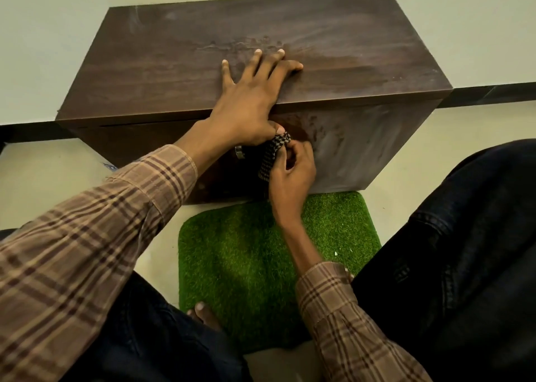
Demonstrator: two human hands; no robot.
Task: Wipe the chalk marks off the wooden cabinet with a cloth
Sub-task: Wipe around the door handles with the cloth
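A dark brown wooden cabinet (pixel 174 51) stands against the wall. Pale chalk smears (pixel 342 146) cover the right part of its front face, and fainter ones lie on its top. My left hand (pixel 249 97) lies flat on the top near the front edge, fingers spread, thumb hanging over the edge. My right hand (pixel 293 173) grips a bunched checked cloth (pixel 271 157) and holds it against the upper front face, just under my left thumb. Most of the cloth is hidden in my fist.
A round metal knob (pixel 239 152) sticks out of the cabinet front, left of the cloth. A green artificial-grass mat (pixel 249 251) lies on the pale floor before the cabinet. My knees in dark trousers flank the mat, and a bare foot (pixel 204 313) rests on its near edge.
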